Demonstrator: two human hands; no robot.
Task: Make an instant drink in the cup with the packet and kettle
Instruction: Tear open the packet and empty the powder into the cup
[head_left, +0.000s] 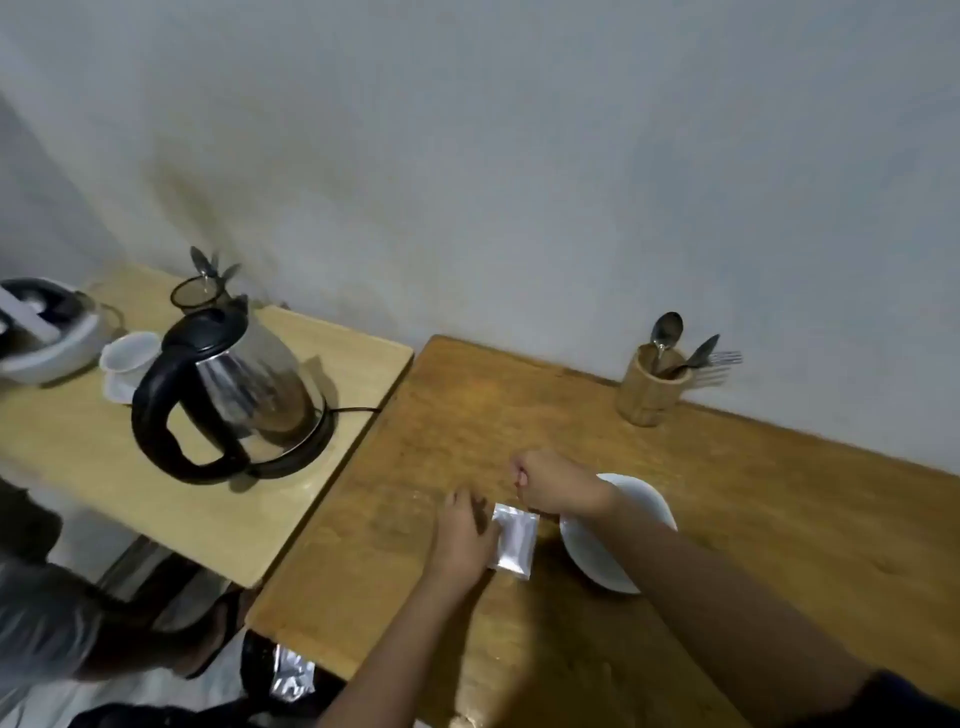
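Observation:
A small silver packet (515, 543) lies on the darker wooden table (519, 415) near its front. My left hand (461, 535) rests against the packet's left edge, with the thumb over it. My right hand (553, 486) is curled and pinches the packet's top right corner. Just right of the packet stands a white cup (631, 499), partly hidden behind my right forearm. The glass kettle (234, 395), with a black handle and lid, sits on its base on the lighter table (156, 499) to the left, out of both hands' reach.
A wooden holder (649, 395) with spoons and forks stands at the back by the wall. Behind the kettle are another white cup on a saucer (130, 358), a black mesh utensil holder (200, 296) and a white appliance (47, 338). A second silver packet (291, 673) lies below the table's front edge.

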